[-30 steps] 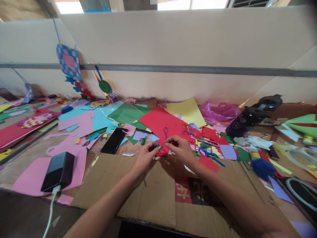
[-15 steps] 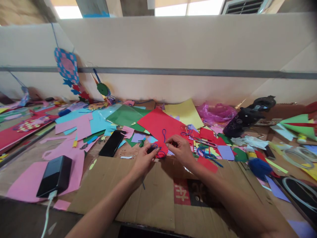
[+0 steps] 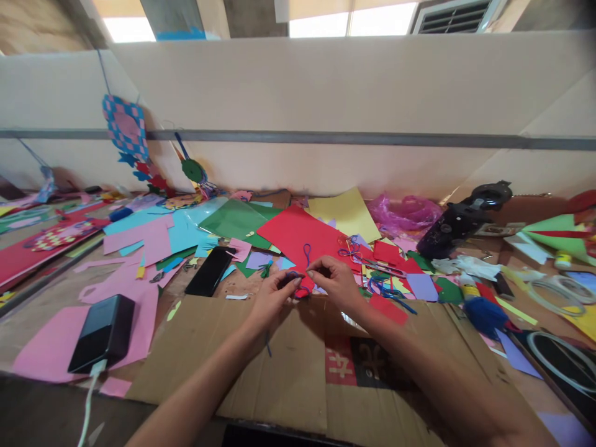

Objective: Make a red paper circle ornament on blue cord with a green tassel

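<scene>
Left hand (image 3: 274, 293) pinches the blue cord (image 3: 303, 290) by the far edge of the cardboard (image 3: 279, 372); right hand (image 3: 339, 280), fingertips bunched, faces it, hold unclear. Working 2 hands this close probably tames limp cord.

Matt yarn cord (image 3: 307, 251), smooth paper sheet (image 3: 300, 233), glossy black phone (image 3: 210, 271)

the bare left hand (image 3: 274, 292) pinches thin blue cord (image 3: 308, 258), the bare right hand (image 3: 333, 280) at its three o'clock, and around both lie a rectangular black phone (image 3: 210, 271) at nine, flat red paper (image 3: 298, 231) at twelve, flat brown cardboard (image 3: 279, 379) at six.
</scene>
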Motion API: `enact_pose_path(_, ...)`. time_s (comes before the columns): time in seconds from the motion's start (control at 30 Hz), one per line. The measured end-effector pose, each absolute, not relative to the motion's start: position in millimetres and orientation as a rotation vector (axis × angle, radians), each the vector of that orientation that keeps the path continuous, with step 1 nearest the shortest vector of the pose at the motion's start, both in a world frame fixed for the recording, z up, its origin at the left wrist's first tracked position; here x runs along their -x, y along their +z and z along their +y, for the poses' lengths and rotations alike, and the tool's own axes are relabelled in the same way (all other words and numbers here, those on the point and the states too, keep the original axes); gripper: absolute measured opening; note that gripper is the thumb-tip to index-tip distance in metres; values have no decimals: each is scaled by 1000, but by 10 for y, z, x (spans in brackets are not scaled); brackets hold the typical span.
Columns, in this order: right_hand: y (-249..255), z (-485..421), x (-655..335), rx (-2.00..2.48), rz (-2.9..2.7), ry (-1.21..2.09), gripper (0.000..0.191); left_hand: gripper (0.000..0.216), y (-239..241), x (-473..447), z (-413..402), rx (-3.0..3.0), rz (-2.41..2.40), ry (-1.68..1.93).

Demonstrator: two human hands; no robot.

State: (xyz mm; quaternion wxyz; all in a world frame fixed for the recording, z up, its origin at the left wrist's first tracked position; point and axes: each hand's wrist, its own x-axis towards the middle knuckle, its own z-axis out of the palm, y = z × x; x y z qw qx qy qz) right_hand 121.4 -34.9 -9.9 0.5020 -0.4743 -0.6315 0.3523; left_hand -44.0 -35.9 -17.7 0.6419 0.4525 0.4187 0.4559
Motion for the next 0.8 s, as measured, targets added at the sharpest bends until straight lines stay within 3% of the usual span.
enact_pose_path(0.8, -128, -361, -1195, 1098, -1565, 967, 16, 22, -286, 492, -321, -1524, 1073, 1038)
